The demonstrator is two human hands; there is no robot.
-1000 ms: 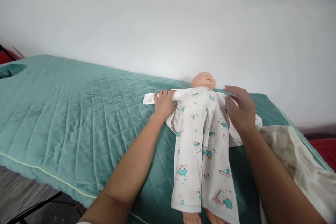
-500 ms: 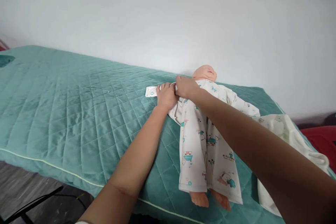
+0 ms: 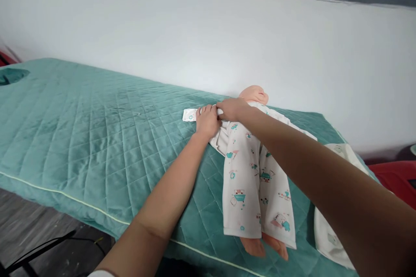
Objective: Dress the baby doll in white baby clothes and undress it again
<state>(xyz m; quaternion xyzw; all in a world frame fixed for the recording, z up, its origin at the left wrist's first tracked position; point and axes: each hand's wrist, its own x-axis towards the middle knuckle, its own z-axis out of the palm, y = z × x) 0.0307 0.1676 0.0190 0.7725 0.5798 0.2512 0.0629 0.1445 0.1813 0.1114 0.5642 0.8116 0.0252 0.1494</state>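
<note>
A baby doll (image 3: pixel 254 94) lies on its back in white clothing printed with small teal and pink pictures. Its trouser legs (image 3: pixel 242 190) point toward me, and bare feet (image 3: pixel 253 246) stick out below them. My left hand (image 3: pixel 207 122) is closed over the sleeve (image 3: pixel 189 115) stretched out to the left, whose cuff end shows past my fingers. Right beside it, my right hand (image 3: pixel 231 109) pinches the same sleeve closer to the doll's shoulder. My right forearm hides part of the doll's chest and its other arm.
Under the doll is a green quilted bed cover (image 3: pixel 107 138) with a pale piped front edge. A white wall (image 3: pixel 195 39) runs along the back. White cloth (image 3: pixel 331 233) lies at the right, partly behind my forearm. A red chair or stool (image 3: pixel 394 177) stands beyond the bed's right end.
The view has tilted up slightly. Both hands stay on the sleeve, with the right hand's fingers a little flatter over it. The doll's trouser legs have shifted slightly.
</note>
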